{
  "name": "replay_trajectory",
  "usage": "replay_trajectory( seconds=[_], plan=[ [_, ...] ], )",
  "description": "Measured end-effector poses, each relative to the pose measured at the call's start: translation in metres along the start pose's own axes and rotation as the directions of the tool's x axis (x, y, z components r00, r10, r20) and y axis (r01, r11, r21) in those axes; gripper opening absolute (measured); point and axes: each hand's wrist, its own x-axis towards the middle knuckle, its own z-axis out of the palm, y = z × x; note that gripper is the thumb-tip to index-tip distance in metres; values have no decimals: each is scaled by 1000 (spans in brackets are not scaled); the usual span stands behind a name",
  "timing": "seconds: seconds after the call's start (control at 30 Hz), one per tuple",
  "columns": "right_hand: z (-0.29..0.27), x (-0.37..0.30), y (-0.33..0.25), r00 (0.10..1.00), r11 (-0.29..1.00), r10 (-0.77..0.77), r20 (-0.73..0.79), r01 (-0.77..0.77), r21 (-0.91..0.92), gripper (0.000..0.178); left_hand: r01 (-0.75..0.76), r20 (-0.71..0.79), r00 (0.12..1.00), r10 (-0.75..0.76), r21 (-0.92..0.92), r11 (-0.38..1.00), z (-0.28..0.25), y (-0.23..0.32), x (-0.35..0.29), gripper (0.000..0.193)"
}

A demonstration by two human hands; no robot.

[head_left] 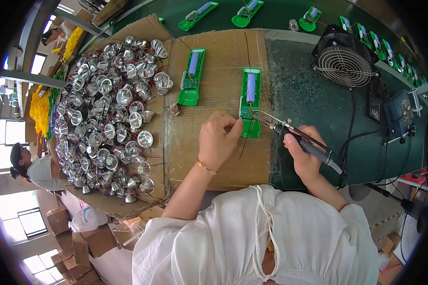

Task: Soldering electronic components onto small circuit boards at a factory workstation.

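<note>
The right hand (305, 149) grips a soldering iron (324, 159) right of centre, tip by the circuit board in a green casing (253, 128). The left hand (218, 135) is curled closed beside that casing; whether it pinches anything, I cannot tell. Silver reflectors (123, 97) heap at left; a fan (345, 65) stands on the bench (295, 80), upper right.

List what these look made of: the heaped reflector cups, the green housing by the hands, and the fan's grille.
Reflector cups: mirror-bright silver; polished metal or metal-coated plastic, unclear which.
Green housing: probably moulded plastic, glossy, with even colour and smooth rounded edges.
Fan's grille: likely metal, bare and silvery, in thin concentric wire rings.
</note>
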Motion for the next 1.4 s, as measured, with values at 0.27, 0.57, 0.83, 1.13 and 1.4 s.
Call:
replay_trajectory(
  seconds=[0.27, 0.57, 0.83, 1.13, 1.4],
  plan=[
    [3, 4, 3, 997, 998, 69, 35, -70, 6, 17, -38, 13, 999, 38, 7, 999, 1, 0, 5, 17],
    [0, 2, 0, 988, 971, 156, -6, -152, 186, 16, 23, 88, 996, -18, -53, 998, -2, -5, 7, 19],
    [-2, 0, 0, 985, 963, 174, 15, -173, 205, 16, 44, 96, 995, -42, -25, 999, -2, -2, 7, 17],
    [-10, -6, 1, 995, 992, 96, 5, -97, 82, 18, -151, -76, 986, 147, -57, 987, -2, 5, -1, 11],
    [-5, -4, 1, 998, 998, 55, -9, -54, 43, 17, -183, 85, 981, 174, 114, 976, 4, 1, 9, 13]
  ],
)
